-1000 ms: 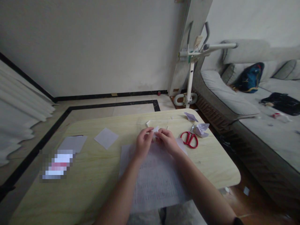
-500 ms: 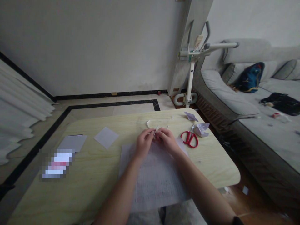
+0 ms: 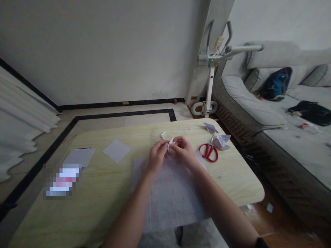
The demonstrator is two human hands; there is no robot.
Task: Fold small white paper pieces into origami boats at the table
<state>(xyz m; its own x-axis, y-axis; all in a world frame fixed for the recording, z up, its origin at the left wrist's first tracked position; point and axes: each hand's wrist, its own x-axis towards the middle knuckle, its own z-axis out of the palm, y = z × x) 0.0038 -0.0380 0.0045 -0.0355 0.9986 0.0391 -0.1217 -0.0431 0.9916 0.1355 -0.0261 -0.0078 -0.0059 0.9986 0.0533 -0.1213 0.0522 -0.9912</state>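
A small piece of folded white paper (image 3: 170, 144) is pinched between my two hands above the far edge of a large printed sheet (image 3: 176, 193). My left hand (image 3: 157, 154) grips its left side with thumb and fingers closed. From the right, my right hand (image 3: 184, 150) has thumb and forefinger closed on the same paper, and its other fingers are curled. Much of the folded paper is covered by my fingers. Just beyond my hands lies a small off-white scrap (image 3: 163, 135). Red-handled scissors (image 3: 208, 152) rest to the right of my right hand.
Folded paper shapes, one crumpled-looking (image 3: 222, 141) and one flatter (image 3: 210, 127), lie at the table's far right. A square paper (image 3: 116, 151), a stack of paper (image 3: 80, 157) with a pen and a blurred phone (image 3: 63, 179) are on the left. A grey sofa (image 3: 297, 155) stands right.
The folded paper has turned between my fingers and shows a wider white face. My right fingers have shifted slightly up around it. Things on the table have stayed put.
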